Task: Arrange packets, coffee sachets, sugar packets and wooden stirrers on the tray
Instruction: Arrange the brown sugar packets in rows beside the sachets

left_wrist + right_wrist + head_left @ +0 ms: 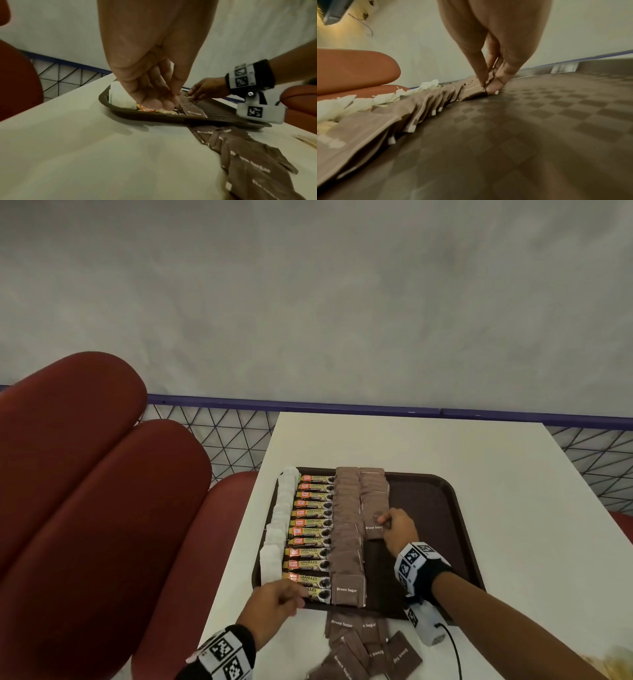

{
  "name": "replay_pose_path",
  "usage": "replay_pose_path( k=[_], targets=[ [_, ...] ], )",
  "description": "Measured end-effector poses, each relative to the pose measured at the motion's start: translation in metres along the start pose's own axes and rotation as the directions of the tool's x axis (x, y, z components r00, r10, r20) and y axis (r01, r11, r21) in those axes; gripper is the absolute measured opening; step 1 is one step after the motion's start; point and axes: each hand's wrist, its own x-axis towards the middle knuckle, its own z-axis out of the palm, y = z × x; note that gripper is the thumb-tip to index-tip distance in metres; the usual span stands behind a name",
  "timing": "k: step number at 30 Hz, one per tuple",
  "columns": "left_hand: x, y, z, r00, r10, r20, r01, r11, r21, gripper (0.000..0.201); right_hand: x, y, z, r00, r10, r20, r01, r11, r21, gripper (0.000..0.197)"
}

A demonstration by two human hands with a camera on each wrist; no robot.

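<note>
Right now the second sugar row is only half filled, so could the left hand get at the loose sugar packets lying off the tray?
Probably yes: the left hand rests at the tray's near edge, and the loose sugar packets lie uncovered on the table beside it.

The right hand (pixel 489 56) pinches a brown sugar packet (pixel 475 89) on the tray (pixel 539 121).

I see lots of bare room on the right half of the tray (pixel 442 518), so my hands could go there. The left half is full: white packets (pixel 275 534), coffee sachets (pixel 310 534) and brown sugar packets (pixel 346 529) lie in rows. Loose sugar packets (pixel 368 648) block the near tabletop (pixel 534 508). Red seats (pixel 85 491) stand close on the left.
</note>
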Motion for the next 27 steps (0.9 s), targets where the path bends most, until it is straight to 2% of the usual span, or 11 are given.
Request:
replay_pose_path(
  k=[5, 8, 12, 16, 19, 21, 23, 27],
  targets=[
    [-0.001, -0.010, 0.004, 0.989, 0.069, 0.128, -0.102, 0.955, 0.277, 0.033, -0.002, -0.001, 0.007, 0.999, 0.021, 0.046, -0.014, 0.990, -0.142, 0.024],
    [-0.003, -0.013, 0.010, 0.977, 0.088, 0.196, -0.154, 0.921, 0.357, 0.034, -0.001, 0.001, 0.010, 0.998, 0.007, 0.064, 0.007, 0.979, -0.203, 0.021],
    [-0.008, -0.015, 0.018, 0.955, 0.042, 0.295, -0.169, 0.892, 0.420, 0.028, -0.004, 0.003, 0.009, 0.997, -0.026, 0.077, 0.048, 0.954, -0.297, 0.022],
    [-0.017, -0.017, 0.025, 0.933, -0.003, 0.360, -0.177, 0.866, 0.467, 0.057, -0.018, 0.005, -0.006, 0.990, -0.138, -0.018, 0.129, 0.955, -0.266, 0.023],
    [-0.022, -0.020, 0.031, 0.918, -0.010, 0.398, -0.235, 0.792, 0.563, 0.080, -0.048, 0.013, -0.024, 0.967, -0.245, 0.072, 0.255, 0.937, -0.238, 0.023],
    [-0.024, -0.023, 0.036, 0.916, 0.007, 0.402, -0.282, 0.723, 0.631, 0.094, -0.078, 0.021, -0.035, 0.932, -0.298, 0.208, 0.340, 0.918, -0.203, 0.027],
    [-0.027, -0.025, 0.040, 0.912, 0.031, 0.408, -0.318, 0.681, 0.659, 0.105, -0.111, 0.031, -0.046, 0.870, -0.329, 0.367, 0.405, 0.902, -0.151, 0.032],
    [-0.031, -0.025, 0.050, 0.905, 0.029, 0.424, -0.340, 0.650, 0.680, 0.119, -0.166, 0.055, -0.063, 0.688, -0.319, 0.652, 0.520, 0.843, -0.136, 0.057]
  ],
)
